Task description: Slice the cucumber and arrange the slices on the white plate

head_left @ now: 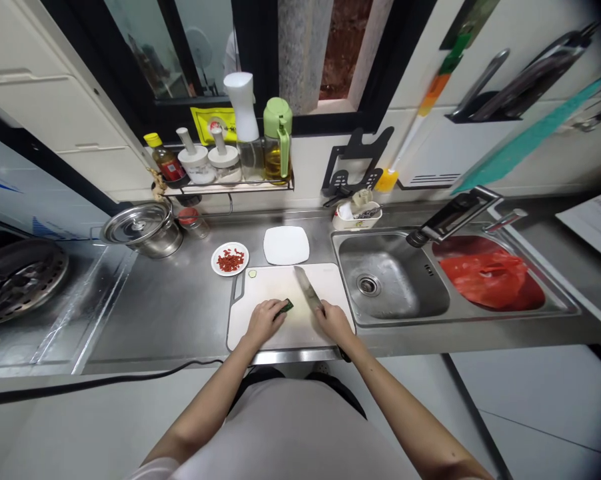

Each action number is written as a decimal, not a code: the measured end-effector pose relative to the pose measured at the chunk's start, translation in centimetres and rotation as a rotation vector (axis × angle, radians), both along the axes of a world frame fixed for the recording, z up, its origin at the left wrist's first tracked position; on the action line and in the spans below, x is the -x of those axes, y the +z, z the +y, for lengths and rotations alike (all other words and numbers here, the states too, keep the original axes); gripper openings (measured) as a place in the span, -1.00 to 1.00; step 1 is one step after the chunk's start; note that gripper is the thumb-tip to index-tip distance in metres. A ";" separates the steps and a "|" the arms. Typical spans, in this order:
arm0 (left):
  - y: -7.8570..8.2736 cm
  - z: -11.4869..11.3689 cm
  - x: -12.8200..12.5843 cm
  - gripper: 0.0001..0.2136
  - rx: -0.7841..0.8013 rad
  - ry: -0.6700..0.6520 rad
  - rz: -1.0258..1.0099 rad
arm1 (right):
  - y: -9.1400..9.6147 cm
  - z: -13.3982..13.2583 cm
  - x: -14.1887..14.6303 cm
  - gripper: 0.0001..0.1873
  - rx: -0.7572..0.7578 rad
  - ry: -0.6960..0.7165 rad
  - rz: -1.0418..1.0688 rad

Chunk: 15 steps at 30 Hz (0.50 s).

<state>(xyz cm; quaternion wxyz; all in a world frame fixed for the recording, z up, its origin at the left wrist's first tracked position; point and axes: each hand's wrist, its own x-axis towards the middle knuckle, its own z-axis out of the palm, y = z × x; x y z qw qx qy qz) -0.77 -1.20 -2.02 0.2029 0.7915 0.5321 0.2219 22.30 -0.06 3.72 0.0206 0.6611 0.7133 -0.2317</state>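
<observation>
On the white cutting board (243,327), my left hand (264,321) closes over a dark green piece of cucumber (287,306). Only the end of that piece shows past the fingertips. My right hand (334,323) grips a kitchen knife (306,287) by its handle. The blade points away from me and to the left, over the board and apart from the cucumber. A round, pale cucumber slice (252,273) lies near the board's far left corner. Just beyond the board are a bare white square plate (286,245) and a small white plate (215,267) of red pieces, perhaps dried berries.
A double sink (395,277) lies right of the board, with a black faucet (450,220) and a red plastic bag (485,277). At left stand a lidded steel pot (145,230), a red-lidded jar (194,223) and a stove burner (20,280). Bottles fill a wall rack (230,190).
</observation>
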 end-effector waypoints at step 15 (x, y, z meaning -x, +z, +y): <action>-1.3 0.6 0.2 -0.70 -0.197 -0.055 0.069 | 2.6 -1.4 2.5 -0.70 0.090 0.201 -0.092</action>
